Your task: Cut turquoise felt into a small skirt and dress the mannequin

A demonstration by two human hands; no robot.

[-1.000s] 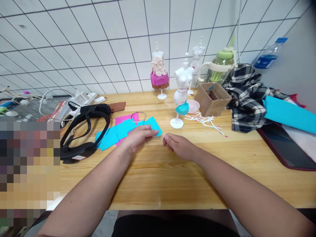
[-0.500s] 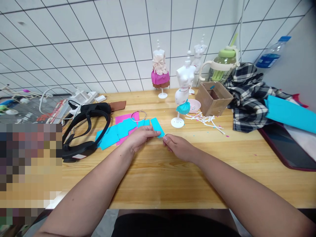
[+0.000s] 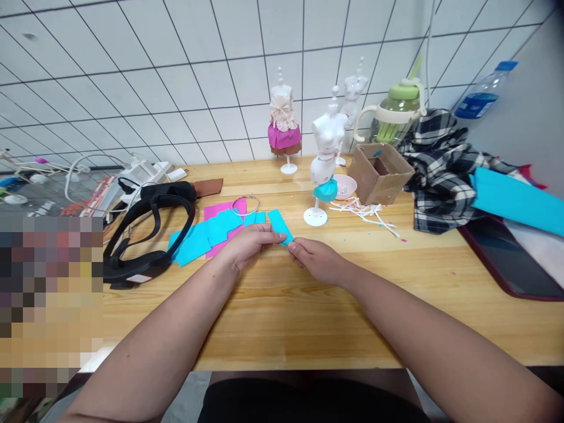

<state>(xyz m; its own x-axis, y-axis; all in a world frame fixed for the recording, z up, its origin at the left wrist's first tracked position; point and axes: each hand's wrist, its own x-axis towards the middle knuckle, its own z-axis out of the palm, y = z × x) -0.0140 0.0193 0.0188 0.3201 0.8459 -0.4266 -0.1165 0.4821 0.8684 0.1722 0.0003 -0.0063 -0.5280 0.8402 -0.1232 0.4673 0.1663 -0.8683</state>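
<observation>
Thumb and fingers of my left hand are pinched on a small bright-blue strip, thin like crepe paper or cloth. At its lower right corner my right hand is closed in a pinch; the fingertips partly hide that corner. Left of the hands, several blue pieces overlap on pink sheets, topped by a thin metal ring. Beyond my right hand stands a white mini dress form with a gathered blue piece round its lower part.
Behind stand a dressed mini form and a pink dish. A cardboard box, white paper scraps, a lidded jug and a plaid cloth are at right. A black headset strap lies left on the wooden table.
The camera view has shifted very slightly. Both hands keep their pinch at the blue strip, with the right fingertips marginally closer to its corner.
</observation>
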